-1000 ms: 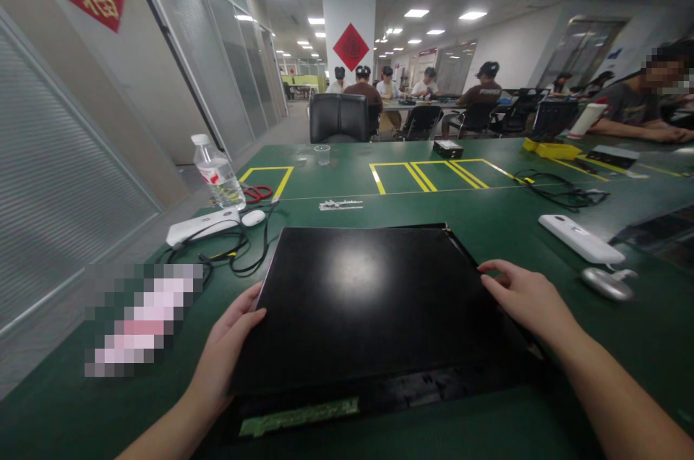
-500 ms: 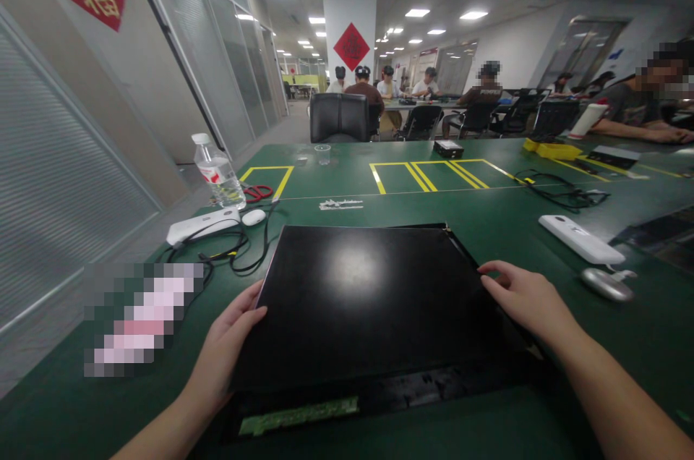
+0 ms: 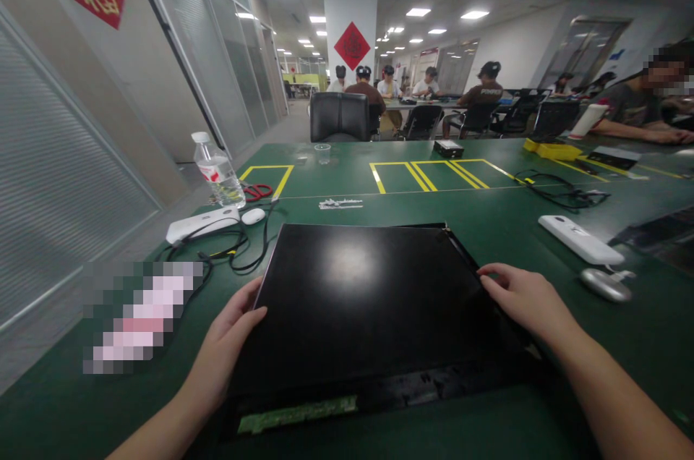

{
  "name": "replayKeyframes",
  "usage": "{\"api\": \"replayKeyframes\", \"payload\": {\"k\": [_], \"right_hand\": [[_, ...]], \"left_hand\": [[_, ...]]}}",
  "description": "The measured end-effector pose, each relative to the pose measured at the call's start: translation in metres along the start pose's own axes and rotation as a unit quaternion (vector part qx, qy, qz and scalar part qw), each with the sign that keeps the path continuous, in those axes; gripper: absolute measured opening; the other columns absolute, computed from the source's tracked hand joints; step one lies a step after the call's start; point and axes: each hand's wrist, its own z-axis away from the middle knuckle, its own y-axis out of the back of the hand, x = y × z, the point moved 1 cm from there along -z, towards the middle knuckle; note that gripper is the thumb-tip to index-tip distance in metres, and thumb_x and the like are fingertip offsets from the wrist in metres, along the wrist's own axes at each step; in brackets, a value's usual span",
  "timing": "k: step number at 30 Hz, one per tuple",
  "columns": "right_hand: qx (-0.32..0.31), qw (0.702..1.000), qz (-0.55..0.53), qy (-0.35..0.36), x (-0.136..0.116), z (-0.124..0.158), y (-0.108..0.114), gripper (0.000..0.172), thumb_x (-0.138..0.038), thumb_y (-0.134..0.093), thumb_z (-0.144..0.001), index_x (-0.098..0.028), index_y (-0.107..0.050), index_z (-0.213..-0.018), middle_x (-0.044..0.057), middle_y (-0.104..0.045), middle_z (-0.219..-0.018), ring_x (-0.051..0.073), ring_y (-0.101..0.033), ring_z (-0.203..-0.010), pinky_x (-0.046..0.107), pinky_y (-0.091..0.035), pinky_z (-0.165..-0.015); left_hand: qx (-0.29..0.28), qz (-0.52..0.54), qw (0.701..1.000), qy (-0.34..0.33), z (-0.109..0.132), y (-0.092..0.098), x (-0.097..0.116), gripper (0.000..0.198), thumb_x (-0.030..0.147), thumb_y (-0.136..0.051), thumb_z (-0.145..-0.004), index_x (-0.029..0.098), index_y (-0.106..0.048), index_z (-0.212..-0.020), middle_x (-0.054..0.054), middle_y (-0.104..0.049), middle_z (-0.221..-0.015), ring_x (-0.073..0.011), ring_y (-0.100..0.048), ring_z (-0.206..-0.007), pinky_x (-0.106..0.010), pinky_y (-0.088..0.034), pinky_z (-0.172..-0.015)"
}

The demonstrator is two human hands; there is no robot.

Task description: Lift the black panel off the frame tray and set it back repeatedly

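A black display panel [image 3: 374,301] with a glossy light reflection lies in front of me, slightly askew over a black frame [image 3: 466,246] that shows along its right and far edges. Along the near edge runs a green circuit board strip [image 3: 298,414]. My left hand [image 3: 234,326] grips the panel's left edge, thumb on top and the fingers partly hidden at the side. On the opposite side, my right hand [image 3: 512,294] is closed at the right edge, thumb and forefinger pinching there. Its other fingers are hidden, and whether it grips panel, frame or both is unclear.
Left on the green table [image 3: 303,210] are a water bottle [image 3: 220,174], red-handled scissors [image 3: 258,192], a white power bank [image 3: 203,223] and black cables [image 3: 233,250]. Another white power bank [image 3: 580,239] and a silver mouse-like object [image 3: 606,285] lie right. A person [image 3: 640,102] sits far right.
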Motion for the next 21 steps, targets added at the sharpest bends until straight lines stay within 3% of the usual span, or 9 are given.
{"api": "replayKeyframes", "payload": {"k": [3, 5, 13, 21], "right_hand": [[-0.001, 1.0, -0.001, 0.0, 0.002, -0.001, 0.0, 0.036, -0.045, -0.047, -0.084, -0.028, -0.074, -0.099, 0.002, -0.074, -0.078, 0.023, -0.067, -0.073, 0.032, -0.043, -0.064], [0.0, 1.0, 0.0, -0.001, 0.004, -0.002, -0.001, 0.036, -0.045, -0.047, -0.084, -0.028, -0.074, -0.1, 0.002, -0.074, -0.078, 0.023, -0.067, -0.073, 0.032, -0.044, -0.064], [0.027, 1.0, -0.001, 0.007, 0.006, -0.003, -0.004, 0.035, -0.043, -0.048, -0.082, -0.026, -0.075, -0.096, 0.003, -0.074, -0.076, 0.022, -0.067, -0.068, 0.031, -0.043, -0.061], [0.004, 1.0, -0.001, -0.013, 0.001, -0.002, -0.002, 0.036, -0.044, -0.047, -0.083, -0.027, -0.074, -0.098, 0.002, -0.073, -0.076, 0.022, -0.066, -0.071, 0.032, -0.043, -0.063]], "left_hand": [[0.002, -0.076, 0.996, -0.057, -0.001, 0.003, -0.001, 0.041, 0.039, -0.065, -0.079, 0.025, -0.068, -0.117, -0.005, -0.057, -0.145, -0.035, -0.044, -0.137, -0.049, -0.026, -0.116], [0.003, -0.099, 0.992, -0.082, -0.002, 0.005, -0.002, 0.037, 0.039, -0.063, -0.079, 0.024, -0.069, -0.113, -0.005, -0.052, -0.149, -0.0339, -0.041, -0.139, -0.048, -0.023, -0.118], [-0.027, -0.14, 0.987, -0.079, -0.008, 0.007, -0.008, 0.03, 0.035, -0.058, -0.077, 0.022, -0.066, -0.103, -0.009, -0.054, -0.148, -0.0355, -0.051, -0.131, -0.048, -0.045, -0.103], [-0.033, -0.246, 0.963, -0.102, -0.018, 0.011, -0.014, 0.027, 0.044, -0.06, -0.076, 0.023, -0.067, -0.092, -0.014, -0.063, -0.135, -0.0382, -0.058, -0.122, -0.057, -0.043, -0.102]]}}
